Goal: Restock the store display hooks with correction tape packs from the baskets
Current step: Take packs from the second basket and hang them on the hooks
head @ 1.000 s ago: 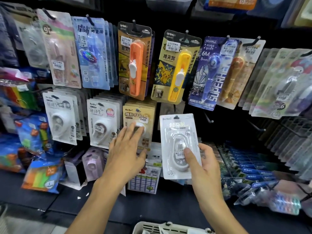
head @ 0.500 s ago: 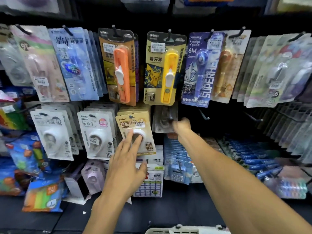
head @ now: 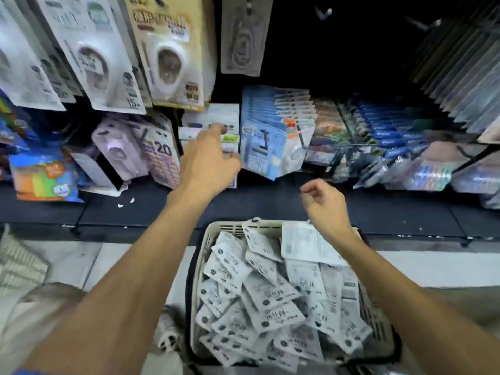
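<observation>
Nearest to the person, on the floor at their feet, sits a pale slatted basket (head: 201, 269) heaped with white correction tape packs (head: 270, 293), lying loose and overlapping at every angle, mostly backs up. It stands right under the display, which I take to be so that each pack needs only a short lift to the hooks.

Both bare forearms stretch out over it. The right hand (head: 326, 204) hangs just above the basket's far rim, its grip released: fingers loosely curled, thumb and forefinger near each other but holding nothing. It looks poised to dip in for a pack. The left hand (head: 209, 161) reaches further, over the dark shelf (head: 405, 209), fingers spread and relaxed, holding nothing; the forefinger points toward a small white box (head: 216, 115) at the back, though blur keeps me from saying whether it touches.

On the shelf stand a purple boxed item (head: 119, 152), a blue stack of calculator packs (head: 270, 142) leaning forward, and trays of blue pens (head: 389, 131).

Above, carded packs hang in rows. One slim white carded pack (head: 242, 39) hangs alone against the dark backboard, and to its right bare hooks (head: 322, 12) jut out, which I judge are the ones waiting to be filled.
</observation>
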`<state>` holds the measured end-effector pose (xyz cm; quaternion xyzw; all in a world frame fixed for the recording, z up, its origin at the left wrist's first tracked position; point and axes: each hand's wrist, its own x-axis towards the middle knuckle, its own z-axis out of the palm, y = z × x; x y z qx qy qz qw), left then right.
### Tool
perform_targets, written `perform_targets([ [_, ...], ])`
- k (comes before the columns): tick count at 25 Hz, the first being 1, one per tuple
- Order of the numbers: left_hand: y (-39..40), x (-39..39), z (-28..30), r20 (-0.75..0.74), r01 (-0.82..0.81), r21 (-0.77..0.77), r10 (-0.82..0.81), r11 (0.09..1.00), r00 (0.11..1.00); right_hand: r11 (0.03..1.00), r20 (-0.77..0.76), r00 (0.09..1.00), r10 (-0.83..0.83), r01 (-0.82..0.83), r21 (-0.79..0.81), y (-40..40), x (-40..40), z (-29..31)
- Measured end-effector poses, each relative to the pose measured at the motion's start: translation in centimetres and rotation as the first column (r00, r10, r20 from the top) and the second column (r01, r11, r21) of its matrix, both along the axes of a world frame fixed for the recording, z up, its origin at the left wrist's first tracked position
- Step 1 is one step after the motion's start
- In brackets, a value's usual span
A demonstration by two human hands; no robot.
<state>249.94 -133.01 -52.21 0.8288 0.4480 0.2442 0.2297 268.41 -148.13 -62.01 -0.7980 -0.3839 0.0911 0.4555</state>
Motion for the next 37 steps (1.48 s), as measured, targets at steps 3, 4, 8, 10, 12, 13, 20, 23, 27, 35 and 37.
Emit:
perform_targets([
  [3,-4.8,-0.2,-7.5,-0.389,0.339,-0.281,-0.430,0.898,0.815,0.862,-0.058,0.957,0.284,-0.281,-0.423,-6.8,-2.5,-6.5],
  [4,-6.1,-0.3,-9.4,-0.487,0.412,-0.349,-0.538,0.842,0.688,0.708,-0.070,0.883,0.465,-0.417,-0.570,-8.9,-3.1,-7.9],
  [8,-9.0,-1.0,-13.8,-0.632,0.398,-0.498,-0.636,0.771,0.443,0.356,0.015,0.571,0.821,-0.492,-0.794,-14.8,-4.9,-12.4],
  [10,-9.8,-1.2,-14.7,-0.630,0.398,-0.534,-0.665,0.746,0.402,0.445,0.062,0.584,0.809,-0.541,-0.714,-15.3,-5.3,-12.7],
  [12,-10.5,-1.3,-14.7,-0.487,0.370,-0.614,-0.703,0.697,0.518,0.583,-0.073,0.722,0.688,-0.610,-0.537,-14.7,-4.6,-11.5],
  [13,-10.8,-1.3,-14.3,-0.355,0.343,-0.674,-0.694,0.654,0.626,0.681,-0.194,0.787,0.586,-0.608,-0.409,-14.1,-3.8,-10.4],
  [20,-11.1,-1.3,-13.4,0.246,0.369,-0.800,-0.302,0.473,0.921,0.973,-0.793,0.563,0.231,-0.148,0.178,-11.1,-2.3,-7.6],
  [23,-10.4,-0.4,-13.3,0.165,0.185,-0.732,-0.092,0.656,0.982,0.832,-0.687,0.662,0.300,-0.534,-0.152,-13.3,-1.8,-9.3],
  [27,-10.1,-1.0,-13.7,0.149,0.076,-0.730,0.049,0.680,0.988,0.522,-0.310,0.755,0.578,-0.634,-0.571,-16.4,-4.8,-13.6],
  [35,-9.6,-1.7,-12.0,0.267,0.160,-0.904,0.232,0.396,0.936,0.929,-0.755,0.567,0.330,-0.339,0.151,-12.4,-3.6,-7.0],
  [37,-11.1,-1.2,-11.7,0.382,0.348,-0.895,0.078,0.280,0.921,0.946,-0.682,0.663,0.307,-0.289,0.146,-10.1,-6.0,-6.7],
])
